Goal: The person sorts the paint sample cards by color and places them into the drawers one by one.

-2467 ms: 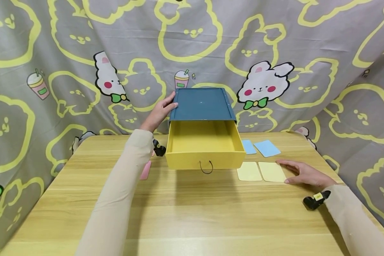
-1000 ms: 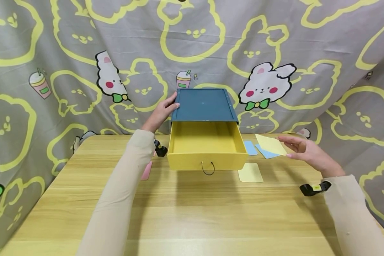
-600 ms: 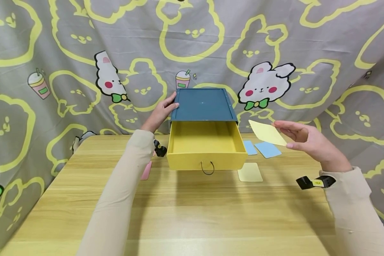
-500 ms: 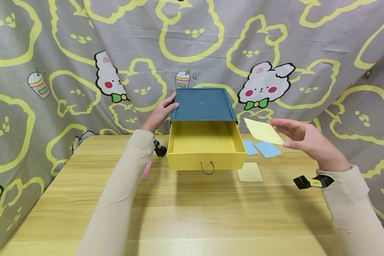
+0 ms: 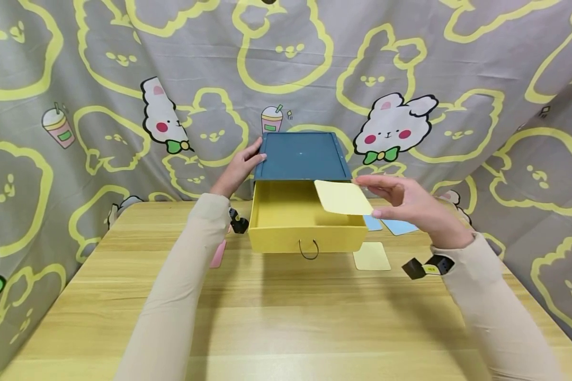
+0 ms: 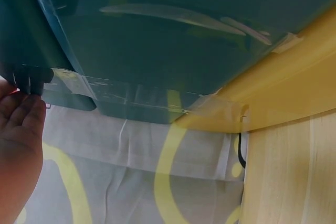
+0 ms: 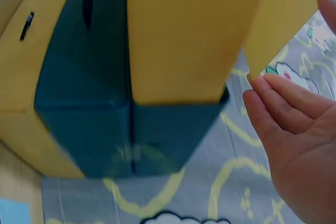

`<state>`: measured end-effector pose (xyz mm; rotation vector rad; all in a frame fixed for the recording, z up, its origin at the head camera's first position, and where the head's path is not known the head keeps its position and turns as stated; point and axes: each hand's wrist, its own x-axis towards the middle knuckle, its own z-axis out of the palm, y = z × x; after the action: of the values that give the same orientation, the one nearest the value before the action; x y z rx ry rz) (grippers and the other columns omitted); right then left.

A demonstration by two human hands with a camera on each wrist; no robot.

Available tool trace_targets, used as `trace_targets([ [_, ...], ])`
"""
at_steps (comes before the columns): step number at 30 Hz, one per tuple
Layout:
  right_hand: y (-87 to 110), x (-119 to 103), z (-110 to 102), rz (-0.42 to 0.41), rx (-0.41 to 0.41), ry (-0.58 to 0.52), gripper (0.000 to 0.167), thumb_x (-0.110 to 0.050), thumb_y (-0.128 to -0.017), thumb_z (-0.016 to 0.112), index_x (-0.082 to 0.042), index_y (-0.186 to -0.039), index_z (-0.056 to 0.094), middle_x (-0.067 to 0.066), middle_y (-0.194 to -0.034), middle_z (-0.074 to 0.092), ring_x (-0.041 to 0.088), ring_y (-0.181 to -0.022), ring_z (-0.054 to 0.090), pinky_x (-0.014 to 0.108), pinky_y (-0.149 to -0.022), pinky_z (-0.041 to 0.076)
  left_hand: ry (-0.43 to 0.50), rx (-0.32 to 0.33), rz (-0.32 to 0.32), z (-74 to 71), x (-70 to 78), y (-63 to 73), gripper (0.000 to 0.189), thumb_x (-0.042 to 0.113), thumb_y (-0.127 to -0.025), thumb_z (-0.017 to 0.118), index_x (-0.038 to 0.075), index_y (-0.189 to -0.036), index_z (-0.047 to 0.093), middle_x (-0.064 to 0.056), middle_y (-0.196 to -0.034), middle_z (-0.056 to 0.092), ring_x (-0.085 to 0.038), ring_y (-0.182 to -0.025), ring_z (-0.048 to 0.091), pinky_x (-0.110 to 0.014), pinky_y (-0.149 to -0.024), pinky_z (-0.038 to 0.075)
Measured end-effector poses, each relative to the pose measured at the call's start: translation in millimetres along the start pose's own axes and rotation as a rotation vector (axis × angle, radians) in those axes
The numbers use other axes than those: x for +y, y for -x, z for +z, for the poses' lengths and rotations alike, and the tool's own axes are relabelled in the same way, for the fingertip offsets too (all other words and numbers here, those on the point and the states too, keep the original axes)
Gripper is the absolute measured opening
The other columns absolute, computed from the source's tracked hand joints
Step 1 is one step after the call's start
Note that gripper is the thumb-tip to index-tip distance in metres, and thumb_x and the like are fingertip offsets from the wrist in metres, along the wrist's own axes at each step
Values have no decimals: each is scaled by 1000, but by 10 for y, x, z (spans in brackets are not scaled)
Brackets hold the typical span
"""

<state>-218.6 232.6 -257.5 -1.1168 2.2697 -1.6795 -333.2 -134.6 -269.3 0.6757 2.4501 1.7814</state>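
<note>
My right hand (image 5: pixel 410 203) pinches a pale yellow card (image 5: pixel 343 198) by its edge, between thumb and fingertips. The card hangs tilted over the right part of a yellow drawer (image 5: pixel 276 239), which is pulled out of the top of a dark blue drawer unit (image 5: pixel 302 156). Inside the drawer, the visible floor is bare; the card covers the rest. My left hand (image 5: pixel 238 166) rests against the unit's left side, thumb on the top edge. The left wrist view shows that hand's fingers (image 6: pixel 23 114) touching the unit's edge. In the right wrist view the card (image 7: pixel 278 24) is beside the drawer.
Another yellow card (image 5: pixel 372 256) lies right of the drawer. Two blue cards (image 5: pixel 400 226) lie behind it, partly hidden by the right hand. A pink card (image 5: pixel 217 254) lies left, near the left sleeve. A patterned curtain (image 5: pixel 186 53) hangs behind the wooden table (image 5: pixel 286 317).
My right hand has lifted the yellow card off the table and carried it left, from above the blue cards to over the open drawer. My left hand has stayed on the unit.
</note>
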Motion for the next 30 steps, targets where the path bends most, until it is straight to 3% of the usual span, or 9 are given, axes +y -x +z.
trace_targets([
  [9,-186,2,224,128,20,101,59,-6,-84,69,-4,-139,46,10,-143,45,17,-136,35,18,-106,31,13,0,-9,-9,-18,-4,66,29,-98,48,10,-152,15,0,-159,8,-16,-144,9,-34,-115,16],
  [13,-204,10,248,135,31,134,61,-7,-83,71,-5,-139,46,9,-143,45,19,-137,34,16,-105,31,13,3,-10,-13,-26,-5,66,29,-98,49,10,-152,16,1,-159,9,-15,-144,10,-34,-115,17],
  [22,-168,48,245,71,41,114,64,2,-83,68,-3,-141,42,13,-145,42,18,-137,33,16,-106,29,9,6,-6,-14,-16,-3,65,28,-98,48,10,-152,15,-1,-159,8,-16,-144,10,-34,-115,17],
  [30,145,228,83,-19,89,5,61,11,-84,61,4,-141,40,6,-143,46,7,-133,37,17,-106,30,8,3,-8,-7,-9,-1,66,28,-98,49,10,-152,15,-1,-159,8,-17,-144,10,-34,-115,17],
])
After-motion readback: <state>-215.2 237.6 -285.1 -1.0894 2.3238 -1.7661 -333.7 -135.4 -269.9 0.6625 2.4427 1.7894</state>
